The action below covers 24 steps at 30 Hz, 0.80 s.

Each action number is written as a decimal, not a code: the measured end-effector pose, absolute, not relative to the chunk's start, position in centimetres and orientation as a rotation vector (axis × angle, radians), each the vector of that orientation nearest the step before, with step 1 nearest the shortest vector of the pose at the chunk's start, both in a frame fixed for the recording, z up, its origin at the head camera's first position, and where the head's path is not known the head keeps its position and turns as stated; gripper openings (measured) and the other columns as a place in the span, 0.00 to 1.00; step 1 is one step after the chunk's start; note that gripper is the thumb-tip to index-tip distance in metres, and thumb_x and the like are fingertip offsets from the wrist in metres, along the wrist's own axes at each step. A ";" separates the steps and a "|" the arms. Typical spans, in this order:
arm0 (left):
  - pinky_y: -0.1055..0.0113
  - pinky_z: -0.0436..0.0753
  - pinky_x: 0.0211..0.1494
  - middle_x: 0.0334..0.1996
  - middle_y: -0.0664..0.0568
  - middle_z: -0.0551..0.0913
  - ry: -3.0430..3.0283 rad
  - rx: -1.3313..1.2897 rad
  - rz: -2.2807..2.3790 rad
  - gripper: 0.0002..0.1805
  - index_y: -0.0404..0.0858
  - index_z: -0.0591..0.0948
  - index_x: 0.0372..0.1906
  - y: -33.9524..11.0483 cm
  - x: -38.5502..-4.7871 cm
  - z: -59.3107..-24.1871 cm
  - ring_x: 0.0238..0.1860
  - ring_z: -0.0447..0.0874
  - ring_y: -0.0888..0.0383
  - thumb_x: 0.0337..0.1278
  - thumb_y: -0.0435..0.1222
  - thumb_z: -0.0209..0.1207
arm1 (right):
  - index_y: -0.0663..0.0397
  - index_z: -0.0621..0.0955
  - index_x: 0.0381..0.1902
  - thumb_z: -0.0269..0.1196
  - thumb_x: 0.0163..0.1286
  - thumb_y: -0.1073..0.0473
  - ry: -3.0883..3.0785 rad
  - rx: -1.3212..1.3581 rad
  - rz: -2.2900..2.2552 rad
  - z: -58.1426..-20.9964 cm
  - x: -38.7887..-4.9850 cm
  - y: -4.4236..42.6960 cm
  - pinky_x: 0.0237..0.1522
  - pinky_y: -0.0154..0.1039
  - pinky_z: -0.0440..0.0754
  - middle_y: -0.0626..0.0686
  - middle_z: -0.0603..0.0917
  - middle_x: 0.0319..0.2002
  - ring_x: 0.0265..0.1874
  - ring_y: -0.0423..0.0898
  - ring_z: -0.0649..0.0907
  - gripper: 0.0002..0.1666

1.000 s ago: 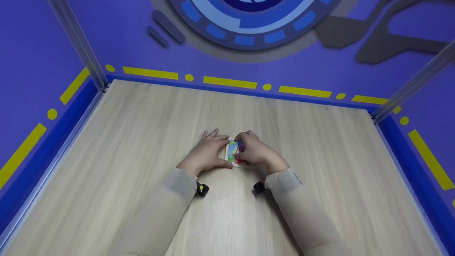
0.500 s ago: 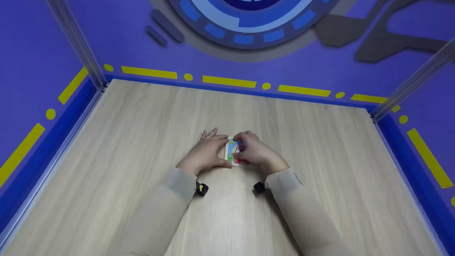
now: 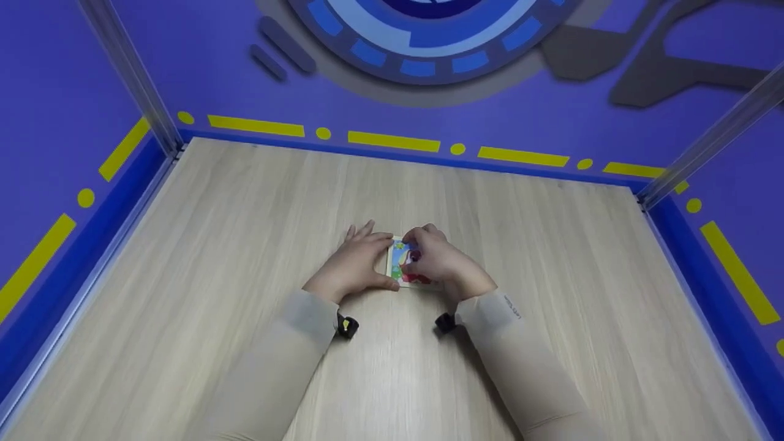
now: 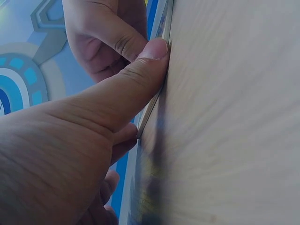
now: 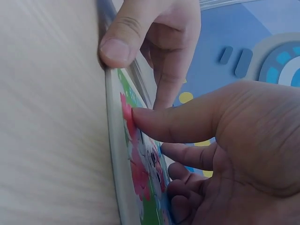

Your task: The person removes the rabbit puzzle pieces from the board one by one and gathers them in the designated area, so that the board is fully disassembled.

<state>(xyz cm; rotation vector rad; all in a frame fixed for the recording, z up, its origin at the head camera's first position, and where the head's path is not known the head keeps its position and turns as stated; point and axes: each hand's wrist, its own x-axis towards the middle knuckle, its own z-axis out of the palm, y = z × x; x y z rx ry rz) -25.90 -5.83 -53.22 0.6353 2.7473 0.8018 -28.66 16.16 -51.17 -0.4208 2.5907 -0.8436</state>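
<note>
Fingers and thumb of the right hand stand apart, their tips on the face of a small picture board, while the remaining fingers curl in loosely. Whether thumb and forefinger pinch a single piece or simply press down cannot be told from these angles. Opposite, the left hand holds the board's left side, its thumb clamped against the near left corner and its forefinger at the far left one, the other fingers off to the side over the table. The spread grip appears meant to stop the board sliding under the right hand's touch, and by gripping only along the pale rim it leaves the left part of the picture uncovered. The board appears to lie flat, roughly midway between the table's left and right edges and well apart from its far edge and both far corners; the near edge is out of view. That central spot likely suits both arms, whose sleeves reach in from either side. Thin seams cross the red, green and blue picture, suggesting fitted pieces. The right hand hides much of the board's right half.
</note>
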 end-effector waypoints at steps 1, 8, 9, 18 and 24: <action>0.38 0.37 0.99 0.88 0.49 0.71 2.746 0.635 0.805 0.56 0.39 0.74 0.85 -5.8 -25.9 -53.2 0.96 0.44 0.39 0.56 0.58 0.83 | 0.60 0.79 0.73 0.78 0.73 0.60 2.589 -0.410 -0.857 -51.2 -28.6 16.2 0.81 0.61 0.77 0.64 0.74 0.73 0.74 0.62 0.75 0.34; 0.37 0.38 0.99 0.88 0.49 0.71 2.754 0.640 0.802 0.56 0.39 0.74 0.85 -5.9 -25.9 -53.4 0.96 0.45 0.39 0.56 0.58 0.83 | 0.61 0.80 0.69 0.77 0.73 0.62 2.580 -0.412 -0.884 -51.3 -28.6 16.1 0.81 0.61 0.77 0.65 0.73 0.74 0.74 0.63 0.75 0.31; 0.37 0.38 0.99 0.88 0.49 0.71 2.754 0.640 0.801 0.56 0.39 0.74 0.85 -5.9 -25.9 -53.4 0.96 0.45 0.39 0.56 0.58 0.83 | 0.61 0.80 0.71 0.77 0.73 0.62 2.582 -0.415 -0.879 -51.3 -28.6 16.1 0.82 0.61 0.77 0.65 0.73 0.75 0.74 0.63 0.75 0.32; 0.37 0.39 0.99 0.88 0.49 0.72 2.743 0.631 0.809 0.56 0.39 0.74 0.85 -5.8 -25.9 -53.3 0.96 0.44 0.39 0.55 0.58 0.84 | 0.62 0.79 0.74 0.77 0.71 0.59 2.607 -0.449 -0.831 -51.3 -28.7 16.4 0.82 0.61 0.77 0.65 0.74 0.74 0.73 0.63 0.76 0.37; 0.36 0.39 0.99 0.88 0.49 0.71 2.747 0.630 0.801 0.56 0.39 0.75 0.85 -5.8 -25.8 -53.4 0.96 0.44 0.39 0.56 0.59 0.83 | 0.62 0.80 0.72 0.73 0.76 0.59 2.644 -0.433 -0.842 -51.5 -28.6 16.1 0.79 0.61 0.80 0.64 0.77 0.71 0.71 0.62 0.79 0.30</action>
